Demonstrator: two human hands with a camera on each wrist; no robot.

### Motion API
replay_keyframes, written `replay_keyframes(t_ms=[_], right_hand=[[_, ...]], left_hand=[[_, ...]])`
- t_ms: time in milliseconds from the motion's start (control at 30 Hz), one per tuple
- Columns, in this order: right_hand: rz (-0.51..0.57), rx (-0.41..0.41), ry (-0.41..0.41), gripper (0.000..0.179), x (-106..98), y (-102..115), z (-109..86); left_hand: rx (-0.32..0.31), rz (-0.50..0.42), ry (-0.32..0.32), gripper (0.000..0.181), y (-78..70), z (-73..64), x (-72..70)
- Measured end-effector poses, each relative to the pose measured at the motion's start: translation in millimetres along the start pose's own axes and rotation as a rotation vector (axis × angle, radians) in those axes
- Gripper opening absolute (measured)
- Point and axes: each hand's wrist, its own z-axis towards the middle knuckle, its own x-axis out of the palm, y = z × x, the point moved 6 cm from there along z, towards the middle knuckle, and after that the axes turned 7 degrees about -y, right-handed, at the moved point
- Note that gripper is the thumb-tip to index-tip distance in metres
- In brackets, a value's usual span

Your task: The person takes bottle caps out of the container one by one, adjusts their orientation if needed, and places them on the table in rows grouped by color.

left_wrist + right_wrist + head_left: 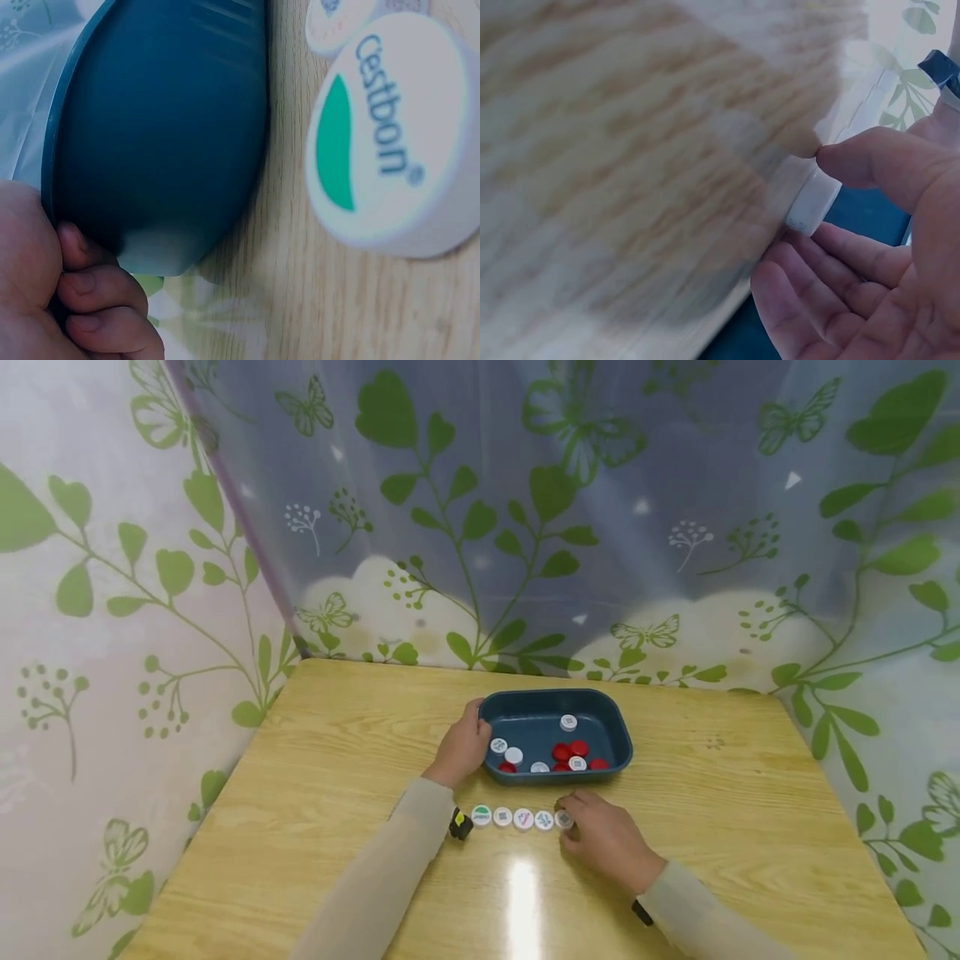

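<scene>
A dark blue basin [555,778] stands on the wooden table, and my left hand [463,745] grips its left rim. In the left wrist view, curled fingers [105,292] hold the basin wall. In front of the basin, several white bottle caps lie in a straight row, starting with a green-marked "C'estbon" cap [482,815] at the left. My right hand [603,839] pinches the white bottle cap [564,819] at the row's right end. From the right wrist, this cap [815,201] shows between thumb and fingers, close to the tabletop.
Inside the basin are several red caps [578,748] and several white caps [568,722], mostly towards its near side. The table [360,718] meets a leaf-patterned curtain [465,527] at the back. A light reflection lies on the tabletop before the row.
</scene>
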Motion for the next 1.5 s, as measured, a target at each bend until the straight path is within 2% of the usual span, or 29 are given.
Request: replay_keyframes(t_ms=[433, 667, 800, 900, 1000, 1100, 1167, 1233, 1333, 1433, 1500], right_hand=[[0.007, -0.013, -0.007, 0.030, 1, 3, 2.1], [0.028, -0.030, -0.020, 0.030, 3, 2, 3.1], [0.058, -0.042, 0.056, 0.025, -3, 4, 5.5], [0.044, -0.072, 0.122, 0.021, -23, 6, 11.9], [0.038, -0.110, 0.116, 0.022, -54, 4, 30.7], [0.057, -0.095, 0.062, 0.027, -82, -10, 63.3], [0.039, -0.075, 0.050, 0.027, -91, -24, 87.5], [0.000, -0.064, 0.077, 0.028, -92, -39, 109.2], [-0.095, -0.100, 0.176, 0.026, -82, -52, 133.1], [-0.195, -0.163, 0.274, 0.019, -67, -58, 146.0], [-0.259, -0.203, 0.312, 0.018, -59, -60, 150.1]], left_hand=[[-0.009, -0.004, -0.013, 0.052, 4.9, -1.5, -2.4], [0.001, 0.010, -0.046, 0.051, 6.0, -2.4, -5.1], [0.002, 0.026, -0.057, 0.051, 6.0, -2.6, -6.3], [0.007, 0.043, -0.055, 0.052, 5.8, -2.5, -6.4], [0.010, 0.055, -0.060, 0.051, 4.9, -2.0, -8.1], [0.017, 0.066, -0.077, 0.051, 3.4, -1.0, -11.1], [0.023, 0.080, -0.085, 0.050, 2.7, 0.0, -12.2], [0.030, 0.090, -0.081, 0.050, 2.4, 1.3, -11.7], [0.028, 0.085, -0.063, 0.050, 2.8, 3.5, -9.7], [0.014, 0.054, -0.045, 0.048, 2.2, 4.6, -9.5], [0.008, 0.045, -0.042, 0.044, 1.2, 5.3, -12.0]])
